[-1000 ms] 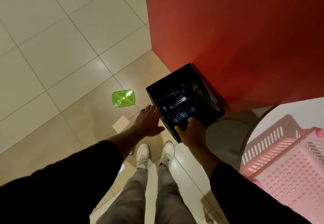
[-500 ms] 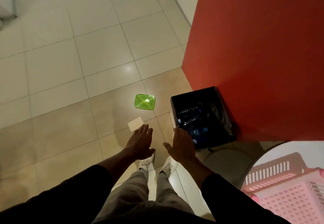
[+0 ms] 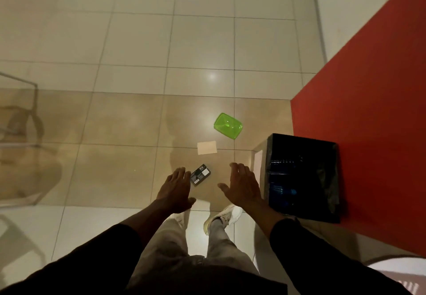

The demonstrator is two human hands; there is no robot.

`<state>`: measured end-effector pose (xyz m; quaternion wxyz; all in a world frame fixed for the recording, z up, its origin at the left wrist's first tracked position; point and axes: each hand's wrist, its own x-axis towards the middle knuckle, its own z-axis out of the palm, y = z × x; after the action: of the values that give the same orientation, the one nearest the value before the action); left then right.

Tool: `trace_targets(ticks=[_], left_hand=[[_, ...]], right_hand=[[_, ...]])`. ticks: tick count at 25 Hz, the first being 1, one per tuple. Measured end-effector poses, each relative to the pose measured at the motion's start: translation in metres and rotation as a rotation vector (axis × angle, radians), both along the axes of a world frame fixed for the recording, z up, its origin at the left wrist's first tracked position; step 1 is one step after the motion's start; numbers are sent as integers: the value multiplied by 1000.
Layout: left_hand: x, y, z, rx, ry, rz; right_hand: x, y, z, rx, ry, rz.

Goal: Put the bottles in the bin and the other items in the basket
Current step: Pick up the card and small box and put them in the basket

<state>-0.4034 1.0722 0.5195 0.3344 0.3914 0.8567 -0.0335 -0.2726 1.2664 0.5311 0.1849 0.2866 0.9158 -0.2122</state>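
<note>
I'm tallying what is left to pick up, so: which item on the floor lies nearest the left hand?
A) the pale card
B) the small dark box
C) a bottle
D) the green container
B: the small dark box lies on the tile right by the fingertips of the left hand, while the pale card and the green container lie farther ahead.

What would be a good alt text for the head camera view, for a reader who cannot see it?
Seen from above, a person's empty left hand and right hand spread open over a tiled floor. On the floor ahead lie a small dark card, a pale paper slip and a green plastic lid. A black bin stands on the right, against a red wall.
</note>
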Motion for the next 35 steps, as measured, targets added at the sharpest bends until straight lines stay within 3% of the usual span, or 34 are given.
trace_targets(ticks=[4,12,19,24,35], left_hand=[[-31,-50,-10,-3,-38,26],[-122,-155,-53,-51,-25,-32],[-154,-180,-114,-74,-42,-19],[-152,-165,-204,-75,-84,61],[-128,-177,-501,-136,-106,118]], right_hand=[[-37,-37,-7,21,-24,77],[-92,-130,-50,-8,-109,-5],[-121,-144,-112,16,-184,198],[-132,-125,-205,47,-249,377],[-145,-114,-498,104,-289,687]])
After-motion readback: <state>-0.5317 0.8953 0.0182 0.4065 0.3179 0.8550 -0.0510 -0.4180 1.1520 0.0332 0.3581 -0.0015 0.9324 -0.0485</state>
